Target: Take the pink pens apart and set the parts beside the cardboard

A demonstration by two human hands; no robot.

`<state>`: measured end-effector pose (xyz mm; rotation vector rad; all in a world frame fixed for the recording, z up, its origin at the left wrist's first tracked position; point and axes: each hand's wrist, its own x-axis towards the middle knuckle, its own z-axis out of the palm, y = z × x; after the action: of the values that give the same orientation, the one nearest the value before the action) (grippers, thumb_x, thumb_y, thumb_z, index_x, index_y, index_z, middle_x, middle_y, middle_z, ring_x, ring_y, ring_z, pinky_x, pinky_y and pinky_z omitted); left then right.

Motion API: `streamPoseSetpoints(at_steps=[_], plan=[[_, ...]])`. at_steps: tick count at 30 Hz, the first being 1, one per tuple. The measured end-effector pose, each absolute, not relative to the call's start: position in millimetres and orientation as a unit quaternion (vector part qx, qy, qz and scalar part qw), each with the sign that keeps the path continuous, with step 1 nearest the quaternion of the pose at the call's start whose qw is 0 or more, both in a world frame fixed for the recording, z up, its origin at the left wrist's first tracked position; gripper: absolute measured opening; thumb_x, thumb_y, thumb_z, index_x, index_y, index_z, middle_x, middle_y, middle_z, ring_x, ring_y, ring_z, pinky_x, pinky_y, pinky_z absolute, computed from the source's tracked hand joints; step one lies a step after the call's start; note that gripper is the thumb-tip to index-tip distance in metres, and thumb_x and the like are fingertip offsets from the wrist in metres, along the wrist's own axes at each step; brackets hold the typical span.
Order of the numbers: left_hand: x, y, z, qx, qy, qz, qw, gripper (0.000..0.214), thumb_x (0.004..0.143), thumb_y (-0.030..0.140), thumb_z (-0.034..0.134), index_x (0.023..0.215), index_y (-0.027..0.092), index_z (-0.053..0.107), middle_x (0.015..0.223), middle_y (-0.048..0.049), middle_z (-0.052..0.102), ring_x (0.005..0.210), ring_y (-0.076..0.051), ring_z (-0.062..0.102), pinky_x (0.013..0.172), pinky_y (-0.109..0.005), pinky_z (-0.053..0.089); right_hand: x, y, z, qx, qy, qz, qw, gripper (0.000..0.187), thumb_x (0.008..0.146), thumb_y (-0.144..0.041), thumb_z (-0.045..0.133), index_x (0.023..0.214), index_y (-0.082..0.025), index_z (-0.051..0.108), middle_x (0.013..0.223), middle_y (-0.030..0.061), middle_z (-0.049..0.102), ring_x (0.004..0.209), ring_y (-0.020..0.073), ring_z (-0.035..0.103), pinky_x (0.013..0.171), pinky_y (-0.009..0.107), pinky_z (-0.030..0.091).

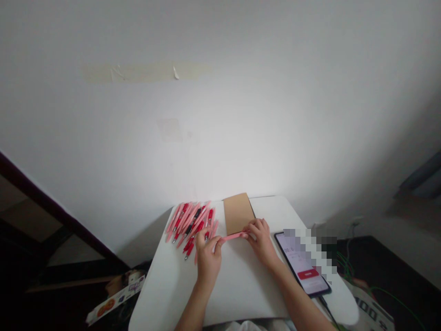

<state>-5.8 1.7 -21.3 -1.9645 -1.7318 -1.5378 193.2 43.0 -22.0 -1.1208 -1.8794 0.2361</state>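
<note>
Head view: fingers of left hand (208,259) and right hand (261,241) pinching opposite ends of pink pen (234,236) above desk (241,294); pen pile (188,220) left, brown flat piece (238,212) beyond.

The left hand (208,259) and right hand (259,242) are bare and slender-fingered, the forearms (298,296) likewise uncovered as far as they show, and pale, whitish clothing (248,327) lies in soft folds by the table's (244,289) near edge.

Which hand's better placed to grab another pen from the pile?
Likely the left hand: it's close by the pen pile, while the right hand is farther off, nearer the phone. Both hold the pink pen.
</note>
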Motion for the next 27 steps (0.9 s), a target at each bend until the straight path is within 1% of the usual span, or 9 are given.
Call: streamPoseSetpoints(at_steps=[4,8,11,14,17,19,21,24,27], plan=[[-6,2,-20,-0.640,-0.578,-0.504,0.052,0.027,0.088,0.042,0.057,0.079,0.023,0.074,0.106,-0.0086,0.053,0.104,-0.024,0.055,0.093,-0.046,0.051,195,45,-24,-0.448,-0.753,0.121,0.466,0.016,0.090,-0.042,0.058,0.088,-0.029,0.065,0.092,0.0048,0.059,0.092,0.0244,0.051,0.088,0.046,0.041],[-5,1,-20,-0.626,-0.586,-0.513,0.036,0.032,0.088,0.048,0.055,0.081,0.023,0.074,0.104,-0.0083,0.052,0.105,-0.025,0.055,0.093,-0.046,0.051,195,47,-25,-0.437,-0.729,0.168,0.499,0.019,0.090,-0.045,0.058,0.091,-0.027,0.064,0.095,0.0062,0.060,0.095,0.0249,0.051,0.086,0.043,0.042],[-4,1,-19,-0.617,-0.587,-0.524,0.026,0.035,0.086,0.052,0.055,0.081,0.023,0.075,0.105,-0.0080,0.051,0.106,-0.025,0.055,0.094,-0.046,0.051,195,47,-23,-0.434,-0.707,0.194,0.524,0.023,0.088,-0.047,0.060,0.088,-0.025,0.062,0.094,0.0063,0.060,0.096,0.0247,0.051,0.085,0.041,0.042],[-4,1,-18,-0.607,-0.590,-0.533,0.022,0.037,0.085,0.055,0.056,0.079,0.023,0.074,0.106,-0.0080,0.050,0.108,-0.026,0.054,0.095,-0.047,0.050,197,47,-20,-0.433,-0.684,0.214,0.547,0.027,0.084,-0.050,0.064,0.084,-0.023,0.062,0.091,0.0058,0.060,0.094,0.0240,0.052,0.083,0.039,0.042],[-4,2,-18,-0.604,-0.591,-0.534,0.022,0.035,0.085,0.053,0.057,0.078,0.024,0.074,0.107,-0.0081,0.051,0.110,-0.026,0.054,0.095,-0.047,0.050,200,48,-19,-0.419,-0.663,0.251,0.568,0.030,0.077,-0.052,0.071,0.079,-0.023,0.063,0.089,0.0051,0.061,0.093,0.0238,0.053,0.084,0.038,0.042],[-4,1,-18,-0.608,-0.591,-0.530,0.019,0.033,0.086,0.052,0.057,0.079,0.024,0.074,0.107,-0.0081,0.051,0.109,-0.026,0.055,0.095,-0.047,0.050,201,49,-19,-0.402,-0.643,0.303,0.577,0.031,0.073,-0.051,0.076,0.077,-0.023,0.063,0.090,0.0046,0.062,0.093,0.0236,0.055,0.084,0.037,0.043],[-3,1,-17,-0.617,-0.592,-0.518,0.013,0.032,0.086,0.051,0.057,0.080,0.025,0.074,0.107,-0.0082,0.052,0.109,-0.027,0.055,0.095,-0.048,0.050,200,48,-18,-0.372,-0.611,0.383,0.584,0.030,0.073,-0.049,0.076,0.079,-0.023,0.063,0.093,0.0048,0.064,0.094,0.0230,0.058,0.084,0.037,0.045],[-2,0,-16,-0.642,-0.585,-0.495,0.000,0.030,0.086,0.050,0.058,0.079,0.025,0.074,0.107,-0.0080,0.053,0.109,-0.026,0.055,0.094,-0.047,0.049,195,45,-14,-0.305,-0.549,0.509,0.588,0.026,0.080,-0.047,0.070,0.087,-0.024,0.060,0.102,0.0059,0.065,0.101,0.0233,0.061,0.087,0.039,0.047],[0,-1,-14,-0.662,-0.572,-0.485,-0.005,0.029,0.083,0.051,0.061,0.081,0.025,0.074,0.108,-0.0081,0.054,0.109,-0.026,0.055,0.095,-0.046,0.049,190,41,-11,-0.252,-0.486,0.610,0.573,0.027,0.086,-0.052,0.061,0.091,-0.027,0.052,0.098,0.0041,0.065,0.099,0.0230,0.063,0.087,0.044,0.049]])
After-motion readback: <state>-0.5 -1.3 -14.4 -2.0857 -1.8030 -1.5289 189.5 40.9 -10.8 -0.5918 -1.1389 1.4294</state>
